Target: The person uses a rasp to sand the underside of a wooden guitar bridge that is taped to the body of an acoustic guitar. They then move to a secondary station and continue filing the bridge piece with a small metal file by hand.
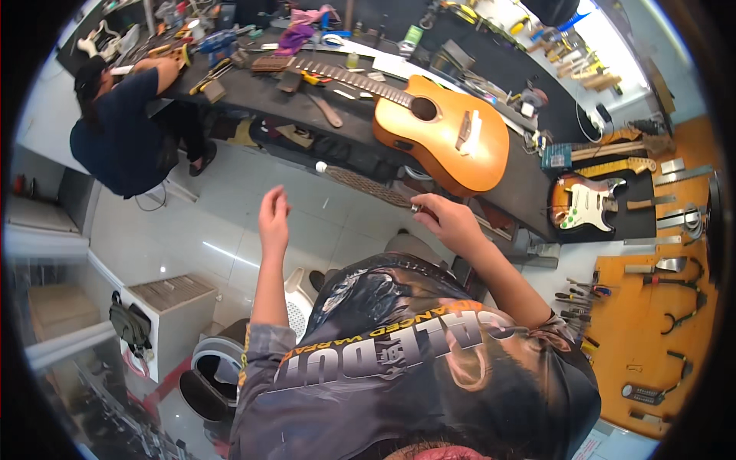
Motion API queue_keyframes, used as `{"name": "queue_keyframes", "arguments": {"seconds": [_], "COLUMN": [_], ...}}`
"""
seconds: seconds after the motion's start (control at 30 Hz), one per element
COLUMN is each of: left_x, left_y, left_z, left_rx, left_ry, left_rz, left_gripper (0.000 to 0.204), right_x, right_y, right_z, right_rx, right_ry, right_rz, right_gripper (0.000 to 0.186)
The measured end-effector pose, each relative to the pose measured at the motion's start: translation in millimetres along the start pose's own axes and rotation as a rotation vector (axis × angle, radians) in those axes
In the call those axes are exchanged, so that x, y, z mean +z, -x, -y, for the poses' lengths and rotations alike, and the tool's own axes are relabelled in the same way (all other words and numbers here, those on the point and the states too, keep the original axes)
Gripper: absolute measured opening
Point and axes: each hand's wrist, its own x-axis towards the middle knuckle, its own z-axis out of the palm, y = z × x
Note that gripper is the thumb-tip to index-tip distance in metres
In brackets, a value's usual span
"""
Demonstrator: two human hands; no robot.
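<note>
My left hand (274,217) is raised over the floor, its fingers loosely stretched and nothing in them. In front of the bench, the fingers of my right hand (442,221) are closed around a small metallic piece (415,208). A long brown bar with a crosshatched surface (366,186) and a white end runs leftward from those fingertips. Whether this bar is held or lies behind the hand, I cannot tell. Just beyond my right hand, an orange-brown acoustic guitar (452,130) rests face up on the dark workbench (291,110), its neck pointing left.
A person in dark clothes (123,138) sits working at the bench's left end. Right of the acoustic guitar lies a sunburst electric guitar body (586,203). Hand tools hang on an orange pegboard (644,330). Behind my left arm are a white cabinet (172,307) and a bin (218,368).
</note>
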Motion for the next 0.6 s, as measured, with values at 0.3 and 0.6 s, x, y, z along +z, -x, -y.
{"name": "queue_keyframes", "arguments": {"seconds": [0.3,0.6], "left_x": [299.8,471.6], "left_y": [-88.1,-114.1], "left_z": [-63.7,2.6], "left_rx": [0.477,0.491], "left_ry": [-0.318,-0.54], "left_rz": [0.321,0.303], "left_gripper": [0.029,0.022], "right_x": [-93.3,-144.5], "right_y": [-1.7,-19.7], "right_z": [-207.6,-404.5], "right_rx": [0.01,0.008], "right_ry": [0.104,0.065], "right_rz": [-0.082,0.089], "right_gripper": [0.03,0.037]}}
